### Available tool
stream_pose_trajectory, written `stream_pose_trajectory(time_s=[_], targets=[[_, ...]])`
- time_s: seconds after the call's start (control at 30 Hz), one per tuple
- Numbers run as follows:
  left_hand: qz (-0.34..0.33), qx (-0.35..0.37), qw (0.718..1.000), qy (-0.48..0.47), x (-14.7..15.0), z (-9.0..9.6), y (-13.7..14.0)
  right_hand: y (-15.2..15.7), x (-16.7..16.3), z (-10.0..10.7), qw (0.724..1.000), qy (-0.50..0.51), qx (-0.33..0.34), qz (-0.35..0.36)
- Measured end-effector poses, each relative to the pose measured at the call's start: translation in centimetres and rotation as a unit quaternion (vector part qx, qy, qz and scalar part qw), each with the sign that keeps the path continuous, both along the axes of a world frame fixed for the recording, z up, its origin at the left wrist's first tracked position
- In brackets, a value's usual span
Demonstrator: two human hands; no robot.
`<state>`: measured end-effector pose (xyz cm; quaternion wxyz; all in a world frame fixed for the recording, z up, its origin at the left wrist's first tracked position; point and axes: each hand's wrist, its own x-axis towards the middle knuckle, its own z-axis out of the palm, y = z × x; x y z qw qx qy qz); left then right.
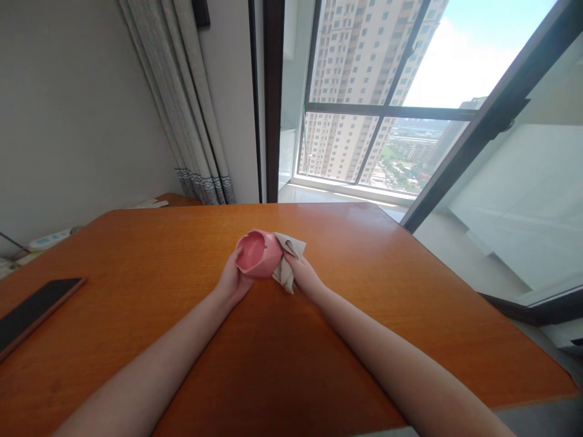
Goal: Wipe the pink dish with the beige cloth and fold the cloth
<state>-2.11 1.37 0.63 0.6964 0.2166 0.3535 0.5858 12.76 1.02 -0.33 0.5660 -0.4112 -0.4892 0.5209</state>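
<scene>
The left grip (233,280) is closed on the left side of a tilted pink bowl (268,255) positioned over the wooden surface (182,255), while the right grip (306,276) holds a bunched grey-beige cloth (285,277) against the bowl's right side.

A pink bowl (271,258) with a notched rim is held tilted, its hollow exposed; a crumpled beige cloth (285,276) is held against its outside.
</scene>
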Motion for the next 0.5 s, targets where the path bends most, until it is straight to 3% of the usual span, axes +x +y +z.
stream_pose_trajectory(time_s=[0.17, 0.33, 0.43, 0.5], targets=[[0.052, 0.064, 0.997, -0.011, 0.6, -0.1, -0.2, -0.5, -0.5, -0.5, 0.998, -0.059, 0.032, 0.007], [0.032, 0.127, 0.991, 0.04, 0.7, -0.3, 0.1, 0.0, -0.2, -1.1, 0.999, -0.009, 0.017, -0.029], [0.019, 0.072, 0.994, 0.08, 0.2, -0.6, 0.5, 0.0, 0.1, -0.9, 0.999, -0.029, 0.011, -0.023], [0.051, 0.025, 0.995, 0.078, -0.1, -0.8, 0.8, -0.2, 0.1, -0.7, 0.998, -0.06, 0.024, -0.008]])
